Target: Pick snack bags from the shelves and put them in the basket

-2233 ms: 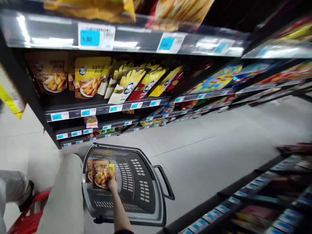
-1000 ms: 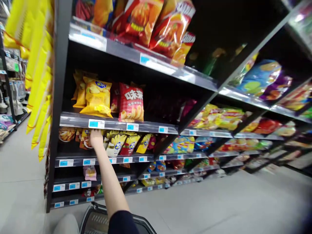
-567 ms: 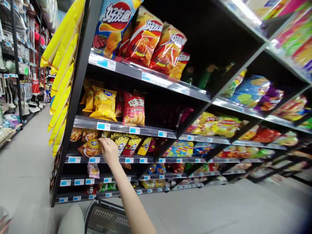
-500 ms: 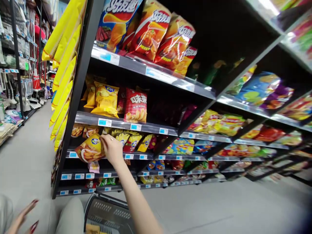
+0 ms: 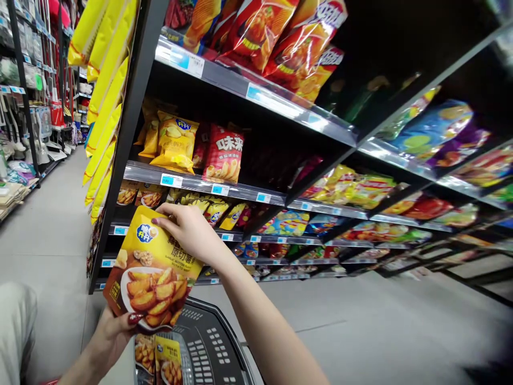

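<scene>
A yellow and brown bag of potato wedges (image 5: 156,278) is held between both hands, its printed front turned toward me. My right hand (image 5: 188,230) pinches the bag's upper right edge, fingers behind it. At the bottom edge my left hand (image 5: 114,334) grips with the thumb on the front; the other fingers are hidden. Just below stands a dark plastic shopping basket (image 5: 216,342), with similar yellow packets (image 5: 169,359) lying inside it.
Ahead, a black shelf unit (image 5: 224,187) carries several rows of snack bags. Yellow bags (image 5: 106,91) hang along its left end. An aisle floor (image 5: 56,214) runs along the left, past a rack of household goods (image 5: 28,107). My knee (image 5: 16,321) shows at lower left.
My right hand has drawn the potato wedge bag away from the shelf, closer to me and above the basket. My left hand has risen from the lower left and taken hold of the bag's bottom.
</scene>
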The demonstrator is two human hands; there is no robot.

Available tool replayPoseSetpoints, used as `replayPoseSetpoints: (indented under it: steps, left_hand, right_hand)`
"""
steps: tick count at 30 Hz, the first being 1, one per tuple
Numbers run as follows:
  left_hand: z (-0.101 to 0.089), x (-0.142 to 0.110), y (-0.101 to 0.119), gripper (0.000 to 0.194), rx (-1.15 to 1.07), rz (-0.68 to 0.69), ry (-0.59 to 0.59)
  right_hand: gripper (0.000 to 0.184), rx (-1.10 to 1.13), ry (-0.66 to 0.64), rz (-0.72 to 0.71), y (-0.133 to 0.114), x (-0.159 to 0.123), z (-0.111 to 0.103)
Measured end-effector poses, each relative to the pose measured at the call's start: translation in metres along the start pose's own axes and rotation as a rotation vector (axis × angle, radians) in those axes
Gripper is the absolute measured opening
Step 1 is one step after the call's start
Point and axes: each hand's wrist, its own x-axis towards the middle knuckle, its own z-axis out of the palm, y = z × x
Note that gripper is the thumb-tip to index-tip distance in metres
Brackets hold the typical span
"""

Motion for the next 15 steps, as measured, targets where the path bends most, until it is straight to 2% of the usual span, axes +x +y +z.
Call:
replayPoseSetpoints:
  steps: [2, 3, 5, 6, 7, 8, 10, 12, 13, 15]
  left_hand:
    - [0.003, -0.004, 0.005, 0.092, 0.049, 0.035, 0.020]
    - [0.003, -0.005, 0.007, 0.091, 0.108, 0.081, 0.033]
    - [0.000, -0.007, 0.013, 0.081, 0.341, 0.222, 0.087]
    - [-0.004, -0.008, 0.016, 0.073, 0.506, 0.329, 0.142]
    - [-0.008, -0.009, 0.018, 0.066, 0.688, 0.467, 0.197]
    - [-0.014, -0.008, 0.021, 0.062, 0.866, 0.633, 0.236]
    - [-0.024, -0.007, 0.025, 0.063, 1.165, 1.008, 0.234]
    - [-0.031, -0.004, 0.026, 0.061, 1.399, 1.318, 0.127]
    - [-0.033, -0.003, 0.026, 0.057, 1.489, 1.414, 0.073]
    - [-0.033, -0.003, 0.024, 0.061, 1.623, 1.500, 0.003]
  right_hand:
    - [0.010, 0.049, -0.001, -0.002, 0.002, 0.000, -0.002]
    - [0.010, 0.075, 0.053, -0.008, 0.003, -0.003, -0.002]
    - [0.014, 0.117, 0.302, 0.008, 0.003, -0.019, 0.004]
    - [0.023, 0.160, 0.451, 0.045, 0.001, -0.033, 0.011]
    - [0.035, 0.229, 0.590, 0.100, -0.002, -0.049, 0.023]
    - [0.048, 0.358, 0.654, 0.180, -0.007, -0.067, 0.038]
    - [0.079, 0.836, 0.549, 0.313, -0.019, -0.103, 0.077]
    - [0.081, 1.196, 0.439, 0.490, -0.033, -0.131, 0.119]
    - [0.079, 1.318, 0.396, 0.547, -0.039, -0.139, 0.136]
    - [0.071, 1.445, 0.494, 0.678, -0.046, -0.145, 0.158]
